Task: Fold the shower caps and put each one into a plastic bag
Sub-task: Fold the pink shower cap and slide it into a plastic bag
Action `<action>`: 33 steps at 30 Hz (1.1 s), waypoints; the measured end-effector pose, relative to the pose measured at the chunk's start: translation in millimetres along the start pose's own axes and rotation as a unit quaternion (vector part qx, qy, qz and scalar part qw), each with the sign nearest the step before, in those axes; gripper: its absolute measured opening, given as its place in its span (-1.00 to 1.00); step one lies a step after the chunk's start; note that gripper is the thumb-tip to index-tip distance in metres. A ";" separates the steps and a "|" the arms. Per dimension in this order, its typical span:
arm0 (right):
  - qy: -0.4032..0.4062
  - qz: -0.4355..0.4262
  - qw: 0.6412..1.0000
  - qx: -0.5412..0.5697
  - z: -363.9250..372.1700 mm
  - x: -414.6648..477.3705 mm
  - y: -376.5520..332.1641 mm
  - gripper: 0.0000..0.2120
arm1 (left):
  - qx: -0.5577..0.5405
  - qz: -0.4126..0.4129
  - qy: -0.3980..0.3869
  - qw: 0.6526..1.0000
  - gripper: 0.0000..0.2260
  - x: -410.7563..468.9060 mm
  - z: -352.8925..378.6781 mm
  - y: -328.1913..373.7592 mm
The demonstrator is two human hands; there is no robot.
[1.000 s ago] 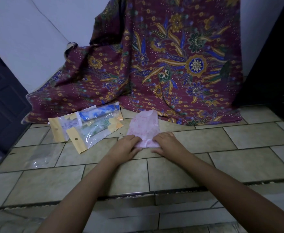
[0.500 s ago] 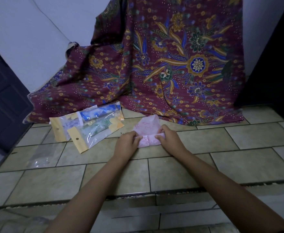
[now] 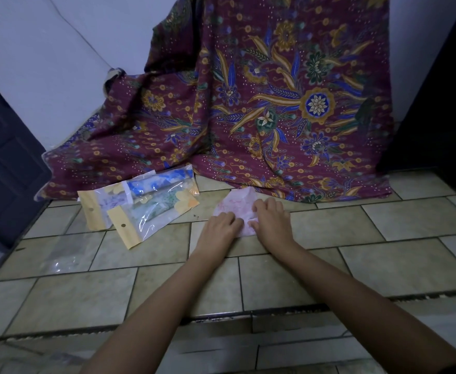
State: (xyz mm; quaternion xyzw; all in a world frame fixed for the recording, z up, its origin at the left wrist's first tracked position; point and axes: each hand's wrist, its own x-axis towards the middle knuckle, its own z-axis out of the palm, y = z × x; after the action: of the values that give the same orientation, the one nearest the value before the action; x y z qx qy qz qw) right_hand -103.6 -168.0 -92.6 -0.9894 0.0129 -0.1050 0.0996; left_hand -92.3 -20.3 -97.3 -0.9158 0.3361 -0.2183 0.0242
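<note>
Home interior: tiled floor, batik cloth draped against plain wall, dark panelled door.

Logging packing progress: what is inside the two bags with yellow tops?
The front bag holds a folded green-patterned cap; the rear bag holds a blue-patterned cap. The front bag overlaps the rear bag, hiding part of its contents.

- Both forearms reached forward, wrists close together.
- Left hand lay palm down, fingers bent; whether it gripped was unclear.
- Right hand lay flat, fingers spread.
</note>
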 end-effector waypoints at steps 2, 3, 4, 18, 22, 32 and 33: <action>0.049 -0.127 0.990 0.032 -1.8 0.7 -3.9 -0.70 | -0.029 0.002 -0.004 1.000 -0.82 0.0 2.9 -3.5; 0.061 -0.198 0.977 0.058 -2.5 2.1 -4.3 -0.66 | -0.039 -0.002 0.000 0.999 -0.82 -0.9 4.6 -4.8; 0.057 -0.256 0.963 0.065 -0.7 4.3 -3.9 -0.63 | -0.047 -0.004 0.007 0.999 -0.80 -2.2 5.7 -5.6; -0.250 -0.204 0.946 -0.019 8.6 53.5 2.3 -0.53 | -0.076 0.010 -0.040 0.996 -0.56 -6.6 -5.9 -10.4; -0.254 -0.133 0.958 0.007 16.1 58.7 -0.2 -0.46 | -0.092 0.007 -0.019 0.996 -0.59 -9.2 -0.4 -9.6; -0.151 -0.062 0.979 0.120 12.7 43.3 -1.5 -0.45 | -0.108 0.007 -0.014 0.994 -0.63 -14.8 2.0 -10.9; -0.102 -0.089 0.981 0.138 8.7 33.5 3.3 -0.41 | -0.110 0.007 -0.014 0.994 -0.65 -14.3 2.4 -12.4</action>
State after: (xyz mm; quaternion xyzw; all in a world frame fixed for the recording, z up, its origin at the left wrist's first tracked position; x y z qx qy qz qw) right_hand -69.0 -171.1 -94.8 -0.9689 -0.1003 -0.0124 0.2259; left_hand -93.6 -2.0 -102.6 -0.9137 0.3639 -0.1670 -0.0701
